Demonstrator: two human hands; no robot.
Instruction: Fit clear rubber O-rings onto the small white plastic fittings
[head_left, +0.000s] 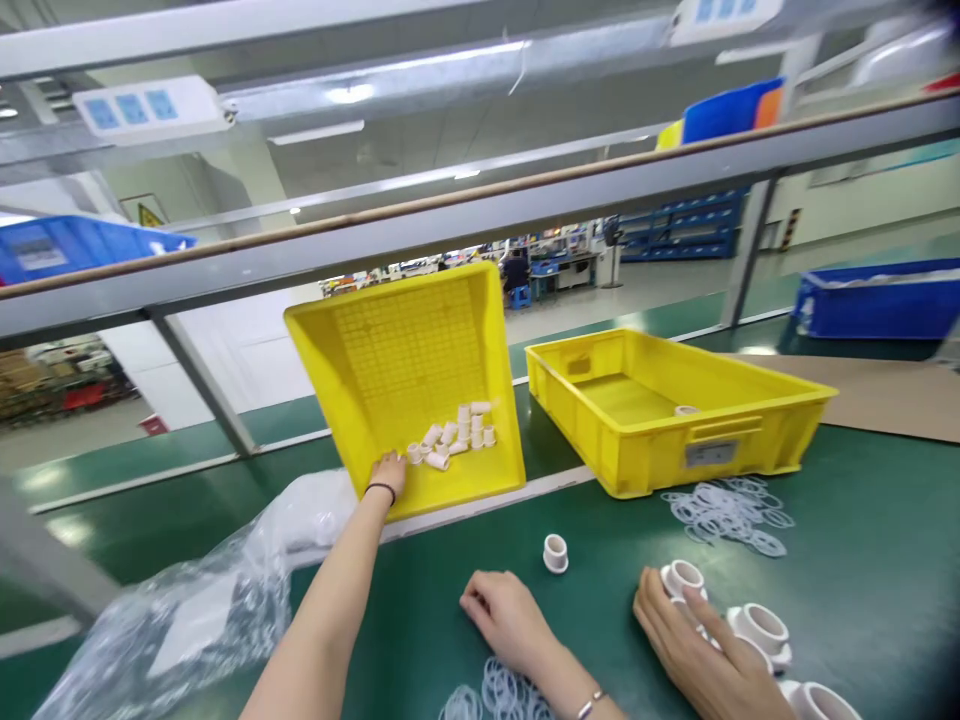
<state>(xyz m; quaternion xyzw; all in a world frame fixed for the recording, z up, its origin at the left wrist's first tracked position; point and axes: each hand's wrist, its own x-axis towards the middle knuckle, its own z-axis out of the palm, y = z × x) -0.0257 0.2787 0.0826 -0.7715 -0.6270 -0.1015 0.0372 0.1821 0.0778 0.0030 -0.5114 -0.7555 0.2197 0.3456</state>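
My left hand (390,474), with a dark band at the wrist, reaches into a tilted yellow bin (405,330). Its fingers are extended beside several small white plastic fittings (457,438) lying at the bin's lower side. My right hand (510,615), wearing a silver bracelet, rests low over the green table with its fingers curled; whatever they might hold is hidden. A single white flanged fitting (555,553) stands upright just beyond it. Thin clear rings (510,690) lie in a pile below that hand.
Another person's hand (697,650) covers part of a row of larger white fittings (761,630) at the right. Behind are a second yellow bin (712,455), more clear rings (727,515) and a blue bin (881,305). Clear plastic bagging (202,600) lies left, under a shelf rail (450,220).
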